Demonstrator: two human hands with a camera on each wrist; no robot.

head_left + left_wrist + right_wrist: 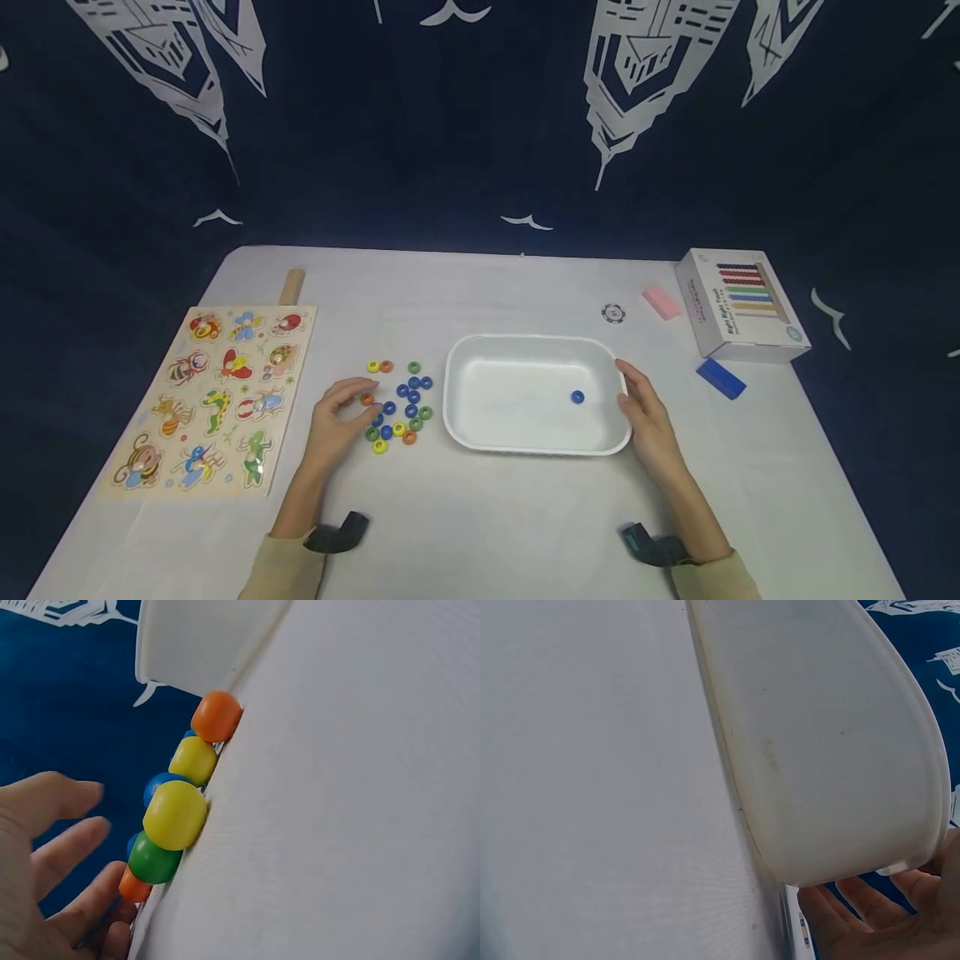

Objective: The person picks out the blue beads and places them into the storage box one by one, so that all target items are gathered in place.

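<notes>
Several round beads (413, 397) in blue, yellow, green and orange lie in a loose group left of a white plastic tray (525, 443). My left hand (335, 421) is at the group's left side, thumb and fingers spread apart. An orange bead (367, 399) lies between them, and the lower fingers come right up to an orange bead (133, 886) in the left wrist view. My right hand (651, 425) holds the tray's right end, thumb at the rim, fingers against the outer wall. One blue bead (577, 397) sits inside the tray, toward its right.
A wooden puzzle board (288, 400) with insect pictures lies at the left, a wooden stick (292, 286) behind it. At the back right are a white box (738, 308), a pink block (662, 302), a blue block (722, 379) and a patterned round chip (612, 313).
</notes>
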